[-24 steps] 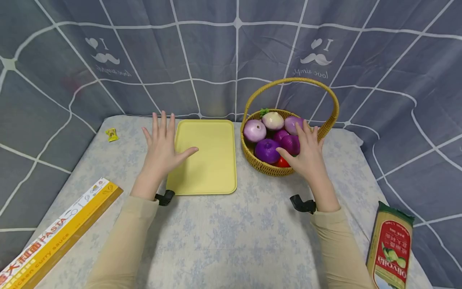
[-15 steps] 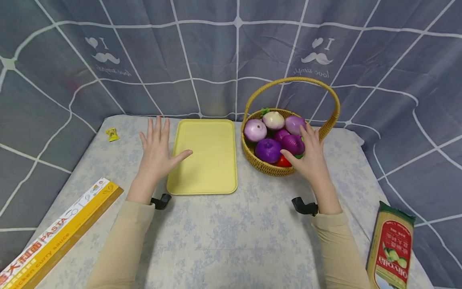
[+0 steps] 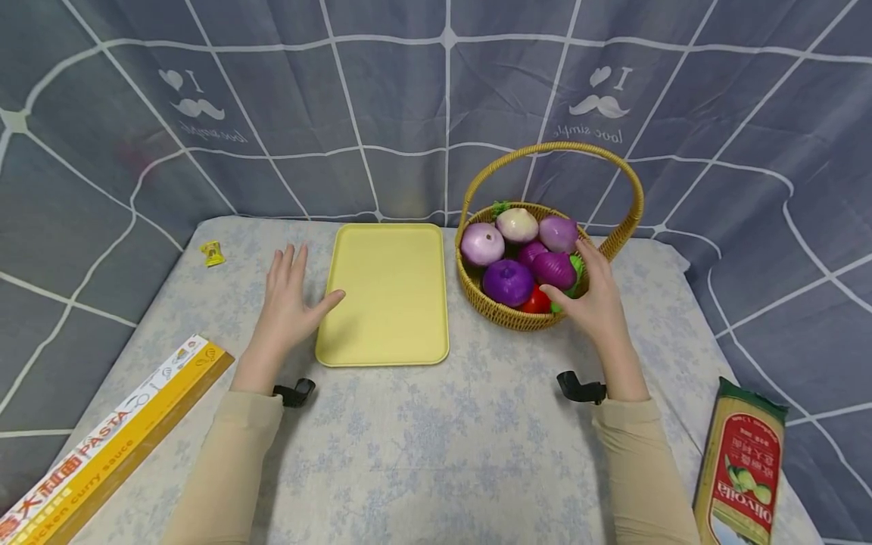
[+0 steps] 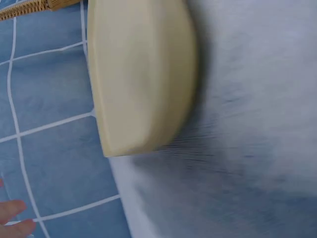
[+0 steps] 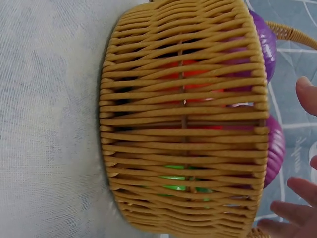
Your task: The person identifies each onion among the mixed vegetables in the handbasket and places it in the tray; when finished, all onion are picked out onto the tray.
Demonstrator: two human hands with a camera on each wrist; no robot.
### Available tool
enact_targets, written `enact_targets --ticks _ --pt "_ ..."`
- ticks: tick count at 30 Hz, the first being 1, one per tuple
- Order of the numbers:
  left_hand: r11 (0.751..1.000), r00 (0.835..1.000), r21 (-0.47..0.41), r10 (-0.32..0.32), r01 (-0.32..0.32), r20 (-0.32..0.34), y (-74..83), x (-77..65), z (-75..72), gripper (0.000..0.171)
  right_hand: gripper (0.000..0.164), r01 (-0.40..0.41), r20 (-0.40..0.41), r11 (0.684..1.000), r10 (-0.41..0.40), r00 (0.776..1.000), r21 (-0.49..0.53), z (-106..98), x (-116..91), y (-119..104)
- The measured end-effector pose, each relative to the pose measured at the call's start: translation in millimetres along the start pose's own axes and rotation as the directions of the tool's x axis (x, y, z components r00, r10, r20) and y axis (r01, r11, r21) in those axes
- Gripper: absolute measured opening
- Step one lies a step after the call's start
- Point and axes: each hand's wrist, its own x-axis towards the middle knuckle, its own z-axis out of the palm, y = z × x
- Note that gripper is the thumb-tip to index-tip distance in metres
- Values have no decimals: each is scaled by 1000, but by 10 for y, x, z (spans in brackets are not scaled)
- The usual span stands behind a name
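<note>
- Left hand (image 3: 282,314) above the table (image 3: 436,454), just beside the left edge of the yellow tray (image 3: 388,295); fingers released and extended, thumb spread out toward the tray, nothing in the grasp.
- Right hand (image 3: 596,299) at the right side of the wicker basket (image 3: 507,314), near its rim; fingers released, lightly bent and apart from the thumb, nothing gripped. Cannot tell from these views whether any fingertip touches the basket.
- Wicker basket upright near the table's far edge, toward the far right corner, its handle (image 3: 555,146) arched overhead.
- Inside the basket: pale purple onion (image 3: 483,244) on the left, whitish vegetable (image 3: 518,225) toward the back, light purple vegetable (image 3: 558,233) at back right, magenta onion (image 3: 554,270) near the middle, violet vegetable (image 3: 508,282) at the front, red item (image 3: 537,300) low beside it, green item (image 3: 577,272) on the right.
- Yellow tray flat by the table's far edge, left of the basket and apart from it.
- Small yellow packet (image 3: 212,253) near the table's far left corner.
- Long pasta box (image 3: 123,446) slanted along the table's left edge.
- Green-topped pasta bag (image 3: 742,462) by the table's right edge.
- Behind the far edge, grey-blue curtain (image 3: 388,113) with white lines.
</note>
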Motion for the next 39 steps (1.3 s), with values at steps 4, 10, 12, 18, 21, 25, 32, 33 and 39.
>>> enact_targets --ticks 4,10,12,18,21,25,32,33,39 --pt "997 999 -60 -44 46 31 -99 -9 33 92 88 -54 20 999 53 998 11 -9 16 12" --pt "975 987 -175 -122 138 101 -228 -19 82 81 90 -101 55 995 100 993 13 -3 43 28" --pt "964 982 -212 -140 164 126 -258 -23 105 78 91 -97 67 995 95 993 30 12 58 39" --pt "929 957 -268 -200 253 212 -325 -37 178 74 96 -126 100 991 122 988 35 51 83 51" --pt "908 944 -294 -234 298 233 -351 -31 197 69 99 -154 110 988 152 982 13 66 87 54" --pt "871 924 -334 -283 360 259 -385 -22 215 66 97 -172 103 985 173 980 -16 95 98 64" --pt "799 899 -428 -309 423 310 -436 -47 261 62 85 -166 51 986 168 985 -29 147 83 68" --pt "785 894 -443 -314 434 319 -437 -48 271 62 85 -166 44 986 167 985 -28 151 80 71" --pt "753 875 -457 -342 474 343 -432 -46 320 60 83 -180 28 984 180 983 13 149 44 60"
